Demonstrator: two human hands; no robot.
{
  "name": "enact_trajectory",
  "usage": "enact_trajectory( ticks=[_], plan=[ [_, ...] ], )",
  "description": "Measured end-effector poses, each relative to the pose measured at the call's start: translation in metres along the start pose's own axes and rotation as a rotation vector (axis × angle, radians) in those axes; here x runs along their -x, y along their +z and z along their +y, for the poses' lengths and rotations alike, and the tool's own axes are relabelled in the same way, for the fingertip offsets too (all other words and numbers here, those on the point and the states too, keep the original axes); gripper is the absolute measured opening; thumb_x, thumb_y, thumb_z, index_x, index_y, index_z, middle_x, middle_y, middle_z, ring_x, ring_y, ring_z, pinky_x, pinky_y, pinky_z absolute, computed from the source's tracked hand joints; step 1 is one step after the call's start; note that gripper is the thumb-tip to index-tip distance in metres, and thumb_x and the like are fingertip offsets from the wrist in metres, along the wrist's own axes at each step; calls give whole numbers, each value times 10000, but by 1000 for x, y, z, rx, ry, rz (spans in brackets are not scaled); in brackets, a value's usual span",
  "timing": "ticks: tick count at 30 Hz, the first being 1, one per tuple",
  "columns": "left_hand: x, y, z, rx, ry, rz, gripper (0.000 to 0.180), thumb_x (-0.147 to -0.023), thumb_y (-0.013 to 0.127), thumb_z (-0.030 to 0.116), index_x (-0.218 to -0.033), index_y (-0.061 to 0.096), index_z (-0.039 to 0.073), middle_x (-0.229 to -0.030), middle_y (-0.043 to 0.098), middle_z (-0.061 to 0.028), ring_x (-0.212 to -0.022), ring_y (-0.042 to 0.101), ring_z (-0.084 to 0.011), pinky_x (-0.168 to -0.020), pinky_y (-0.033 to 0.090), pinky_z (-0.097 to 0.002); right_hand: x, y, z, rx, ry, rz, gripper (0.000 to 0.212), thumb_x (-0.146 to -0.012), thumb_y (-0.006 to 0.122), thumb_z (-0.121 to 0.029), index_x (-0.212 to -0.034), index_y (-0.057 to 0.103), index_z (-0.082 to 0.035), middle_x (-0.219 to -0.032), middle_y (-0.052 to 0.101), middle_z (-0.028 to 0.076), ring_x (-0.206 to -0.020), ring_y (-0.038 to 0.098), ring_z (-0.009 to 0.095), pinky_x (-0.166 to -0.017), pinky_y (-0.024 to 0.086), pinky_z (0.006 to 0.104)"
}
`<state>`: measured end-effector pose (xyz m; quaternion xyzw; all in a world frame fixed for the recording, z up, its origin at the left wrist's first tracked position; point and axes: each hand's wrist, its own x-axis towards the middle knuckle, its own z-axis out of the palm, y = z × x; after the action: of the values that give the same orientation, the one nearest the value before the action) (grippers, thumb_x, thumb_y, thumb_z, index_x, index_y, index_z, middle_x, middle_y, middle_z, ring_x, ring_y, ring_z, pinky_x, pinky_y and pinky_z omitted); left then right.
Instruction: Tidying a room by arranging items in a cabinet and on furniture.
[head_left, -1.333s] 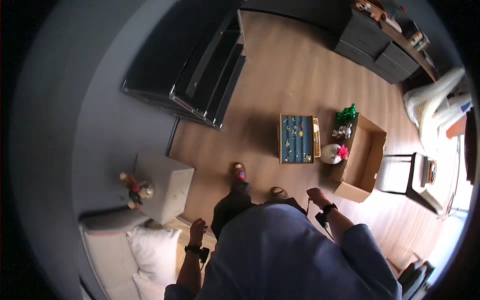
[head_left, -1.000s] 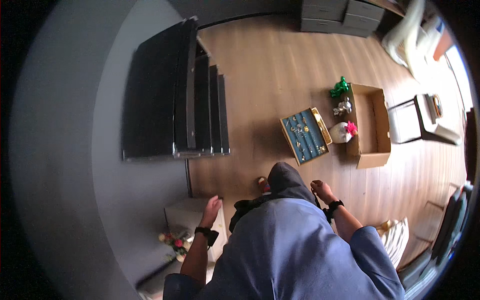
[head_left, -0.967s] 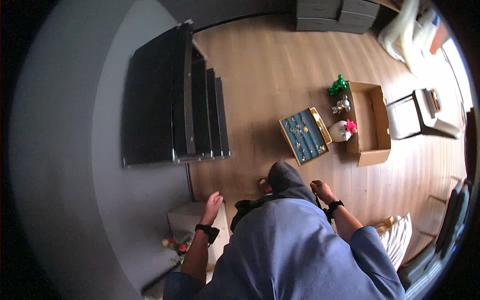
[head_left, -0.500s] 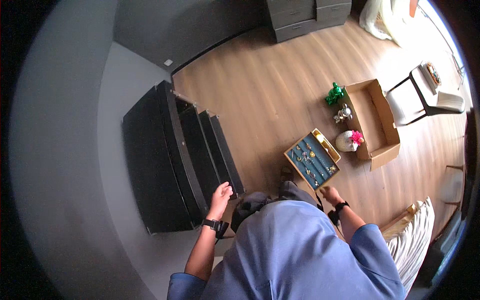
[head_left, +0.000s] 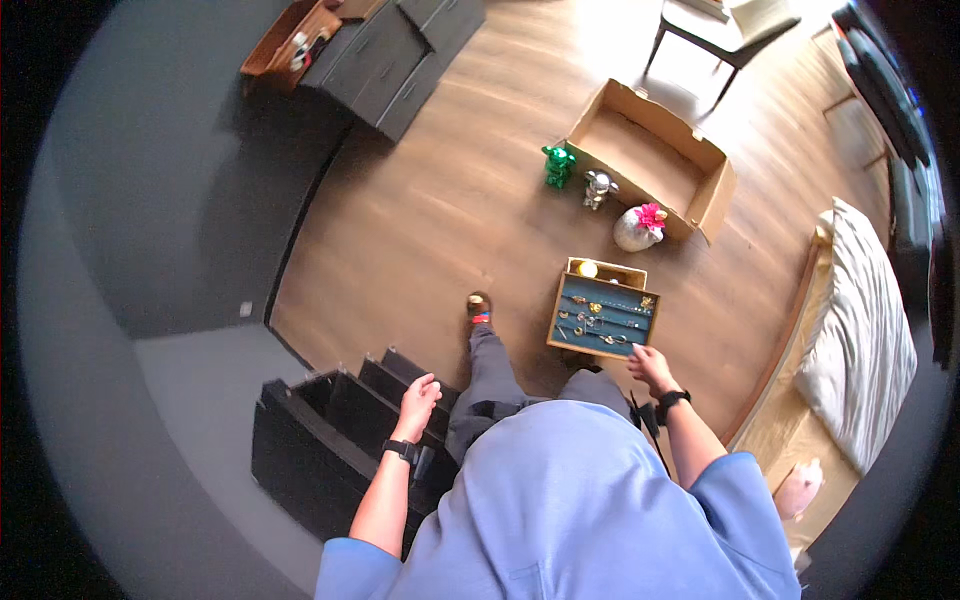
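Observation:
My left hand (head_left: 420, 402) hangs in the air over the dark stepped furniture (head_left: 345, 415), its fingers loosely bent and apart, holding nothing. My right hand (head_left: 653, 370) overlaps the near right corner of a wood-rimmed tray (head_left: 553, 325) in the picture. Its fingers are loosely bent with nothing visible in them; whether they touch the tray cannot be told. Small jewelry (head_left: 596, 322) lies in rows on the tray's blue-green lining. Along its far side is a narrow wooden box (head_left: 630, 274) holding a round yellow item (head_left: 587, 269).
An open cardboard box (head_left: 650, 150) stands on the wood floor beyond a green figurine (head_left: 558, 167), a silver figurine (head_left: 598, 188) and a whitish pot with a pink flower (head_left: 640, 228). Grey drawers (head_left: 385, 70), a chair (head_left: 715, 40) and a striped cushion (head_left: 860, 340) surround the area.
My view has turned left, so the tray, cardboard box and figurines appear rotated. My left foot has come into view ahead. My right hand now overlaps the tray's corner.

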<state>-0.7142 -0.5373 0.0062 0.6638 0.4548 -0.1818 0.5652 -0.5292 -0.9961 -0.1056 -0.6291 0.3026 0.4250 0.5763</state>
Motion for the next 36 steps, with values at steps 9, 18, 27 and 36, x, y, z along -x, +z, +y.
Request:
enact_trajectory(
  ticks=[9,18,27,36],
  plan=[
    [-164,-88,113,-409,69,-315,455,-933,588,248,-1302,484,3,-1031,598,-41,-842,591,-100,-688,465,-219,90,86,98,-438,87,517,344,-961,530,-362,-1122,545,-58,-916,594,28,-716,569,90,-573,480,218],
    [-254,-77,195,-707,94,-467,448,-909,597,270,-1251,521,-9,-1038,632,-88,-759,607,-138,-629,481,-274,133,240,167,-662,89,545,350,-969,530,-330,-1198,557,-67,-1005,617,19,-830,589,105,-674,491,241],
    [-242,65,264,-1402,550,-862,738,-727,744,514,-1235,580,6,-1221,605,-194,-1155,571,-300,-987,442,-374,134,309,149,-1100,-67,520,461,-882,662,-310,-1252,477,-108,-1020,591,-14,-865,578,95,-684,494,266],
    [-241,143,333,-2258,752,-893,970,-698,646,710,-1299,431,-20,-1258,551,-211,-1173,552,-348,-952,475,-436,71,425,74,-617,187,252,461,-886,604,-498,-788,623,-48,-721,587,22,-590,513,125,-520,428,317]
  ],
)
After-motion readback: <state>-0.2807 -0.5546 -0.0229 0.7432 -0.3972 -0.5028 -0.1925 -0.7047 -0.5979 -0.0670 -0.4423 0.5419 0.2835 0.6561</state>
